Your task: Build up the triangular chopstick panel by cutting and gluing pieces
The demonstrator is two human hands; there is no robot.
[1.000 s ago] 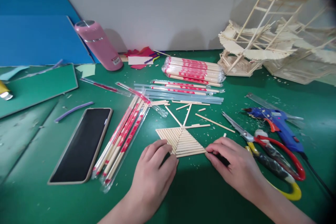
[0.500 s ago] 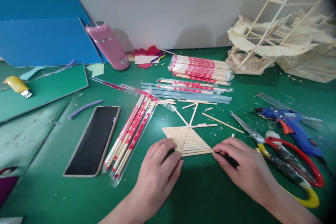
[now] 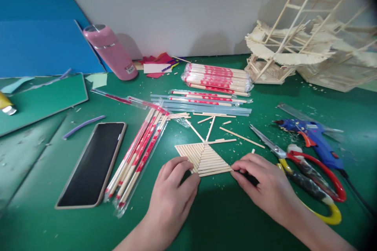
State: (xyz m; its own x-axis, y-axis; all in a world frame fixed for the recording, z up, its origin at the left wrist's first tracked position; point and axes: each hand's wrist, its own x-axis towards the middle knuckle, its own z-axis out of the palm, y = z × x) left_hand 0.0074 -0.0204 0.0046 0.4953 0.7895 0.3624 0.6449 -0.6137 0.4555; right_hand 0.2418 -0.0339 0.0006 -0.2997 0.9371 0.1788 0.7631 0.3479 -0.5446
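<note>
A flat triangular panel of glued wooden sticks (image 3: 206, 158) lies on the green table (image 3: 218, 208). My left hand (image 3: 172, 192) rests at its lower left corner, fingers curled with the tips touching the panel's edge. My right hand (image 3: 263, 182) presses its fingertips against the panel's lower right corner, fingers bent together. Loose cut sticks (image 3: 212, 125) lie just beyond the panel.
Wrapped chopsticks (image 3: 138, 153) and a phone (image 3: 92, 162) lie to the left. Scissors (image 3: 303, 172) and a blue glue gun (image 3: 315, 139) sit to the right. A chopstick bundle (image 3: 216, 79), pink bottle (image 3: 110, 51) and stick model (image 3: 297, 43) stand at the back.
Both hands stay at the panel's corners. The view swung left and then back, so everything sits about where it was a second ago.
</note>
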